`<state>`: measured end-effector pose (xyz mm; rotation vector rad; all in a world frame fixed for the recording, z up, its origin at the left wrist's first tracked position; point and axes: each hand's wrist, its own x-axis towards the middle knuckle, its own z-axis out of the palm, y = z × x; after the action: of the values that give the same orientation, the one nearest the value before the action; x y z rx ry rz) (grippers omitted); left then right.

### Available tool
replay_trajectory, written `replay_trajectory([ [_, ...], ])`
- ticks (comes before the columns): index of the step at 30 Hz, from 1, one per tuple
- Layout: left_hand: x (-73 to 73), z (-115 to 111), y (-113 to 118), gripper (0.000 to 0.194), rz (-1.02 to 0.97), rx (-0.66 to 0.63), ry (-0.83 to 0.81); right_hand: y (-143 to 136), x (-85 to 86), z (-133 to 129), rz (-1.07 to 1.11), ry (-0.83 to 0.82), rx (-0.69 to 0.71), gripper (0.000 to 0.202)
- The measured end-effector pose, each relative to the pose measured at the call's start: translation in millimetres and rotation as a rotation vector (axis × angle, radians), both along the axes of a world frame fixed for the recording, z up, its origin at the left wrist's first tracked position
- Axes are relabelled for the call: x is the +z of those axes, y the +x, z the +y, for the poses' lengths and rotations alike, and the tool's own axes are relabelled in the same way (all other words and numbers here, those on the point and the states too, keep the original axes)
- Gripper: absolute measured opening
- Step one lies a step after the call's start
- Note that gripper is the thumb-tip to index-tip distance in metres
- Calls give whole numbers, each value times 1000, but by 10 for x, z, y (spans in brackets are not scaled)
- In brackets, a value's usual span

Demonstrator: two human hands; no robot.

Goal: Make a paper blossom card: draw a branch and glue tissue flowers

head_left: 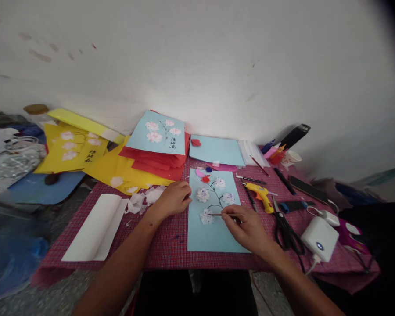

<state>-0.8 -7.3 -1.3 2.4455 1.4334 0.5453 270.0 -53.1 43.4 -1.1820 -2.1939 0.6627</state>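
A light blue sheet (204, 239) lies in front of me, with a dark painted branch and several white paper flowers dotted purple. My right hand (245, 226) is closed on a thin brush (222, 214), whose tip meets the lower left flower (206, 216). Beside the sheet's left edge rests my left hand (176, 198), its fingers curled; whether they hold anything is hidden. Small pink, red and dark blue pieces (206, 178) are at the sheet's top edge.
Left are white crumpled papers (136, 204), a folded white sheet (94, 230) and yellow sheets (102, 169). Finished blue cards (156, 131) top a red stack (161, 164). Right are a yellow glue gun (261, 193), black scissors (286, 230), a white power bank (320, 239) and paint bottles (276, 153).
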Motion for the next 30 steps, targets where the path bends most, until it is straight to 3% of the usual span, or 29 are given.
replay_trajectory([
  [30, -16, 6, -11, 10, 26, -4, 32, -70, 39, 35, 5, -8, -5, 12],
])
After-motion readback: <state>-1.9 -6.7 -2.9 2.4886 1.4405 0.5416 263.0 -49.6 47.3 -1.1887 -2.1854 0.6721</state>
